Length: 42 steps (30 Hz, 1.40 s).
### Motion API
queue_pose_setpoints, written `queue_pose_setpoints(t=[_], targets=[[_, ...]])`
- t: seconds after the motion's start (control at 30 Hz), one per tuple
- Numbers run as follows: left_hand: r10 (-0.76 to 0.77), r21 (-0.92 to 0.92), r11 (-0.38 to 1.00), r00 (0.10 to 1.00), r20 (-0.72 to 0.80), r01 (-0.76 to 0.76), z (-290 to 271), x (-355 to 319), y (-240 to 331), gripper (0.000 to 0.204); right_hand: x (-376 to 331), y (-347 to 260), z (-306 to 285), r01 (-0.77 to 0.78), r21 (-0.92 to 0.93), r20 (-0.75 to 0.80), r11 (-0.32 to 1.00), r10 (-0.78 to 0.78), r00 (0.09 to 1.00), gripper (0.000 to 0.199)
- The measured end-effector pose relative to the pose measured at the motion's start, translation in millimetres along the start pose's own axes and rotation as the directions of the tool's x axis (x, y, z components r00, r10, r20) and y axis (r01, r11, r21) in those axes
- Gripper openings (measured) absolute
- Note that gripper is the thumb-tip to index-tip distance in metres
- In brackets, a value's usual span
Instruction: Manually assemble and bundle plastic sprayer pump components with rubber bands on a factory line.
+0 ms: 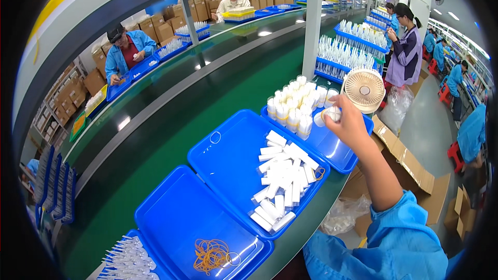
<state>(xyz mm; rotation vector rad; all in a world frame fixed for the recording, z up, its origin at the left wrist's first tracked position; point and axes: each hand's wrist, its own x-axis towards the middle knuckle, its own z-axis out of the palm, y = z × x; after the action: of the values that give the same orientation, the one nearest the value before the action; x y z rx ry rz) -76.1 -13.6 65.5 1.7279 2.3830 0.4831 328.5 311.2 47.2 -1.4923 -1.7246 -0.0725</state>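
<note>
Right hand (348, 124) pinched on a small white bottle (332, 114) over the far-right blue tray (337, 151), beside the standing bottles (295, 105). Best lowered upright, close against its neighbours, without knocking them. Left hand out of view.

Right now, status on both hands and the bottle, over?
Right hand gripping a small white bottle over the far blue tray. Left hand out of view. Small desk fan close behind the hand.
</note>
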Motion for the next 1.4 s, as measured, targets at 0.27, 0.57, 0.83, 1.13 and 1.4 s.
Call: queue_pose_setpoints(t=[0.27, 0.57, 0.83, 1.13, 1.4], targets=[[0.05, 0.343, 0.939, 0.988, -0.146, 0.003, 23, 8, -69, 0.028, 19, 31, 60, -0.037, 0.08, 0.327, 0.996, 0.009, 0.945, 0.028], [-0.01, 0.314, 0.946, 0.977, -0.211, 0.078, 27, 24, -93, 0.019, 27, -52, 64, 0.389, 0.037, 0.365, 0.921, -0.375, 0.852, 0.021], [0.045, 0.111, 0.994, 0.958, -0.285, -0.013, -11, -6, -36, 0.02, 31, -85, 134, 0.541, -0.298, 0.814, 0.786, -0.087, 0.574, 0.021], [-0.067, -0.463, 0.877, 0.92, -0.386, -0.13, 10, -40, 0, 0.016, 4, -123, 128, 0.342, 0.293, 0.536, 0.893, -0.45, 0.715, 0.03], [-0.059, -0.993, -0.113, 0.998, 0.024, 0.017, 66, -38, 44, 0.029, -103, -211, 46, -0.676, 0.572, 0.816, 0.466, -0.41, 0.408, 0.033]])
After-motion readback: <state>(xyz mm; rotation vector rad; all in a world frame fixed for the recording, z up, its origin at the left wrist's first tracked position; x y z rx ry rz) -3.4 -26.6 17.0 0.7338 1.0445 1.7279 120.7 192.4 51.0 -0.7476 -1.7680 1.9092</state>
